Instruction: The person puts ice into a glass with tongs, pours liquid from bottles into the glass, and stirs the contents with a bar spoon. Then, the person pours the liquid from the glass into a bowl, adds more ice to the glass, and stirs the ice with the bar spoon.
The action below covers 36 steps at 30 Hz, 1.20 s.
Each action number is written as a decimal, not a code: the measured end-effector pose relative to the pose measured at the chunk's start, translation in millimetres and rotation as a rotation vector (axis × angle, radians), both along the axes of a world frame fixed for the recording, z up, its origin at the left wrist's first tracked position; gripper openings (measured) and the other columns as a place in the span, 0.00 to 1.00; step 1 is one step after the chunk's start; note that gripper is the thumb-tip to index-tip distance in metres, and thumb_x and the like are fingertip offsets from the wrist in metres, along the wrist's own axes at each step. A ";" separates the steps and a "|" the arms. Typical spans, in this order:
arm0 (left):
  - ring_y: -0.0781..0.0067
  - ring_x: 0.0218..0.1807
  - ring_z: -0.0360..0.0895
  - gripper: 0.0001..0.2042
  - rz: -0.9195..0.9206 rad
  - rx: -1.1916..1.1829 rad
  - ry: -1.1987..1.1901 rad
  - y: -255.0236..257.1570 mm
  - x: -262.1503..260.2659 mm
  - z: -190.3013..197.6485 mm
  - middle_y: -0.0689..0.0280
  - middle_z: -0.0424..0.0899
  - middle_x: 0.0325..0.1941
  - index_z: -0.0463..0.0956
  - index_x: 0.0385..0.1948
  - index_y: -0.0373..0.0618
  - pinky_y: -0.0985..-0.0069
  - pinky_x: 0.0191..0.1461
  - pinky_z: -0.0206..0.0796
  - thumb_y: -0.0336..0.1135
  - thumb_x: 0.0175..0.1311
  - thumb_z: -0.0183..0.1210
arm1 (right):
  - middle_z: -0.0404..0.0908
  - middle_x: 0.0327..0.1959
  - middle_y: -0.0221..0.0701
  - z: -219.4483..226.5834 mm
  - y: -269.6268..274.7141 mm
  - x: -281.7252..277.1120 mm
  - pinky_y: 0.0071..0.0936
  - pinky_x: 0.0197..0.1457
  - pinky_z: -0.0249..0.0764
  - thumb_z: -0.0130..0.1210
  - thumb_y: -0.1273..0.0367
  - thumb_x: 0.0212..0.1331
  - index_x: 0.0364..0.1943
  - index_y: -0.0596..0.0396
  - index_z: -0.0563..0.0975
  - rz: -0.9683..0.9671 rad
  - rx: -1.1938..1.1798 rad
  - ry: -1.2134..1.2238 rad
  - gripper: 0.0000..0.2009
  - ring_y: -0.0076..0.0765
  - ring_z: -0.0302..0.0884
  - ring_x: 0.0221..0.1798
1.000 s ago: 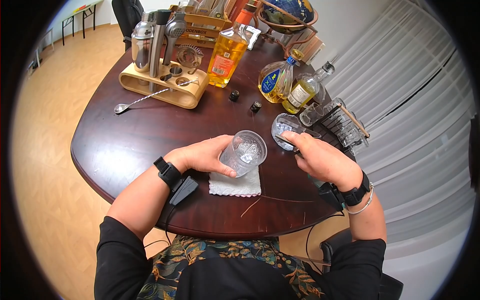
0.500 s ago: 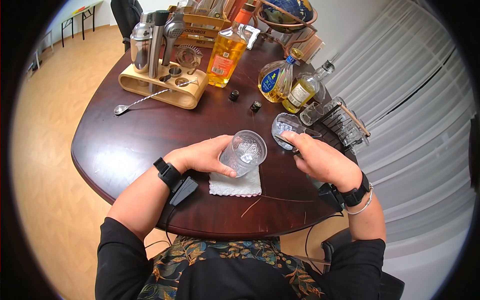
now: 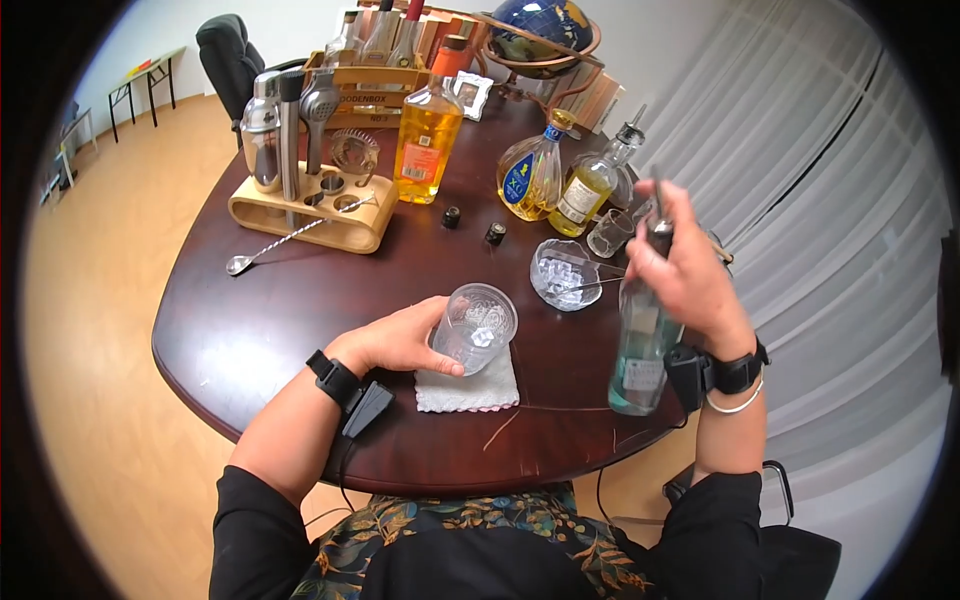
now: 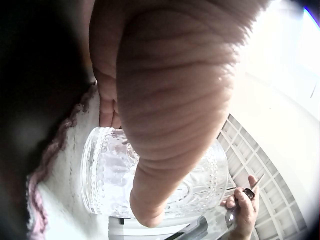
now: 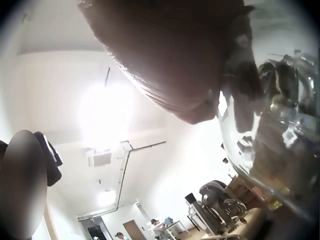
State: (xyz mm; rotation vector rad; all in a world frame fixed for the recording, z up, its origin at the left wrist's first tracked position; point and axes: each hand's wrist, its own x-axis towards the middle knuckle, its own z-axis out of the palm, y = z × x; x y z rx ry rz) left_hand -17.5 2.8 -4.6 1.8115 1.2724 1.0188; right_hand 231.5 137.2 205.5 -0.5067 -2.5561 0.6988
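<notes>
My left hand (image 3: 400,338) grips a patterned clear glass (image 3: 477,325) from its left side, thumb across the front. A little ice (image 3: 482,337) shows inside the glass, which sits tilted in view over a white cloth (image 3: 468,392). In the left wrist view the thumb lies across the embossed glass (image 4: 92,172). My right hand (image 3: 692,268) is wrapped round the neck of a clear bottle (image 3: 640,378) with a metal pour spout, standing upright at the table's right side. Behind the glass is a bowl of ice cubes (image 3: 566,278), with thin tongs (image 3: 600,283) resting across it.
At the back left a wooden stand (image 3: 310,228) holds a shaker and bar tools, with a twisted bar spoon (image 3: 240,264) leaning on it. An amber bottle (image 3: 425,150), an XO bottle (image 3: 527,180), a yellow bottle (image 3: 580,200), a small glass (image 3: 610,233) and two dark caps (image 3: 451,217) stand behind.
My right hand has left the tongs at the ice bowl and moved right and up onto the bottle's neck. The left hand keeps the glass. The head view has tilted up slightly.
</notes>
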 end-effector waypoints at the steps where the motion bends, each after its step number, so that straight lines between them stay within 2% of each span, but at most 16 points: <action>1: 0.62 0.69 0.60 0.43 -0.003 -0.006 -0.017 0.7 -0.2 1.8 0.56 0.66 0.65 0.61 0.64 0.39 0.67 0.73 0.49 0.44 0.45 0.74 | 0.73 0.36 0.32 6.3 1.5 -1.8 0.24 0.41 0.74 0.52 0.75 0.60 0.62 0.58 0.57 -0.026 -0.075 0.087 0.26 0.23 0.74 0.32; 2: 0.62 0.69 0.60 0.43 -0.006 -0.012 -0.034 0.4 0.6 1.8 0.57 0.66 0.65 0.61 0.64 0.39 0.67 0.73 0.49 0.44 0.45 0.74 | 0.71 0.31 0.27 8.4 9.0 -3.9 0.22 0.36 0.73 0.51 0.74 0.62 0.61 0.59 0.57 -0.027 -0.014 0.203 0.24 0.22 0.75 0.28; 7: 0.63 0.69 0.59 0.44 0.004 -0.047 -0.056 -0.2 1.5 0.5 0.57 0.67 0.65 0.60 0.64 0.38 0.68 0.73 0.49 0.43 0.44 0.74 | 0.71 0.32 0.28 26.6 54.0 -29.1 0.22 0.35 0.74 0.51 0.73 0.63 0.61 0.62 0.56 -0.089 0.081 0.558 0.25 0.24 0.78 0.29; 8: 0.59 0.64 0.66 0.40 0.032 0.039 -0.048 0.9 1.8 -5.7 0.56 0.72 0.58 0.64 0.61 0.40 0.67 0.68 0.56 0.45 0.45 0.74 | 0.71 0.33 0.29 27.9 60.5 -39.6 0.22 0.35 0.74 0.52 0.73 0.63 0.61 0.62 0.56 -0.097 0.073 0.612 0.25 0.24 0.78 0.29; 10: 0.59 0.63 0.66 0.40 0.035 0.031 -0.057 0.5 2.2 -6.4 0.56 0.71 0.58 0.64 0.61 0.40 0.67 0.68 0.56 0.45 0.45 0.74 | 0.71 0.34 0.30 28.1 79.9 -64.5 0.22 0.33 0.75 0.53 0.73 0.62 0.61 0.61 0.55 -0.071 0.040 0.720 0.26 0.26 0.79 0.30; 16: 0.56 0.63 0.66 0.40 0.027 0.026 -0.084 -0.4 2.8 -2.9 0.55 0.71 0.58 0.65 0.61 0.42 0.66 0.68 0.56 0.44 0.45 0.73 | 0.73 0.33 0.32 24.2 105.2 -148.7 0.22 0.30 0.76 0.52 0.75 0.61 0.58 0.60 0.56 -0.090 0.095 0.800 0.24 0.24 0.77 0.27; 19: 0.63 0.67 0.61 0.42 0.012 -0.033 -0.020 -0.4 0.5 -0.1 0.57 0.67 0.64 0.60 0.64 0.39 0.68 0.72 0.51 0.40 0.46 0.74 | 0.74 0.32 0.32 14.9 125.7 -184.7 0.23 0.30 0.75 0.53 0.74 0.61 0.59 0.60 0.56 -0.136 0.122 0.771 0.25 0.25 0.78 0.26; 20: 0.53 0.63 0.65 0.40 0.036 0.041 -0.033 -0.2 0.7 -4.9 0.52 0.71 0.59 0.64 0.62 0.43 0.64 0.68 0.55 0.46 0.45 0.73 | 0.74 0.32 0.32 8.5 138.6 -198.4 0.24 0.29 0.75 0.53 0.75 0.60 0.59 0.60 0.56 -0.119 0.159 0.809 0.25 0.26 0.78 0.26; 21: 0.53 0.63 0.65 0.40 0.037 0.040 -0.030 -0.4 0.6 -6.0 0.52 0.71 0.59 0.63 0.62 0.43 0.64 0.69 0.55 0.46 0.45 0.73 | 0.74 0.32 0.32 0.1 154.8 -213.1 0.24 0.29 0.75 0.53 0.75 0.60 0.59 0.60 0.56 -0.102 0.196 0.846 0.25 0.26 0.77 0.26; 23: 0.52 0.64 0.65 0.40 0.039 0.036 -0.026 0.3 -0.1 -6.0 0.52 0.70 0.59 0.63 0.62 0.42 0.64 0.69 0.55 0.46 0.45 0.73 | 0.72 0.40 0.40 -10.4 169.9 -230.6 0.30 0.42 0.71 0.53 0.73 0.59 0.59 0.61 0.57 -0.196 0.338 0.805 0.26 0.37 0.74 0.37; 24: 0.52 0.64 0.64 0.41 0.026 0.041 -0.031 0.0 0.2 -3.0 0.52 0.70 0.60 0.63 0.62 0.42 0.63 0.69 0.54 0.46 0.45 0.72 | 0.70 0.48 0.46 -17.7 172.7 -235.9 0.35 0.53 0.66 0.53 0.72 0.58 0.60 0.62 0.57 -0.206 0.275 0.787 0.26 0.46 0.71 0.49; 27: 0.52 0.65 0.64 0.41 0.031 0.014 0.001 -1.3 -0.8 0.6 0.52 0.69 0.60 0.63 0.62 0.42 0.63 0.70 0.54 0.46 0.45 0.72 | 0.68 0.57 0.51 -33.3 177.3 -248.6 0.40 0.65 0.62 0.53 0.71 0.57 0.61 0.62 0.57 -0.258 0.183 0.719 0.27 0.55 0.67 0.61; 36: 0.53 0.65 0.62 0.42 0.022 -0.038 0.000 -0.9 -1.6 8.1 0.54 0.69 0.60 0.60 0.64 0.43 0.64 0.70 0.53 0.43 0.45 0.72 | 0.67 0.56 0.52 -60.9 194.4 -281.4 0.41 0.62 0.64 0.53 0.73 0.57 0.59 0.61 0.59 -0.261 0.287 0.734 0.25 0.57 0.68 0.58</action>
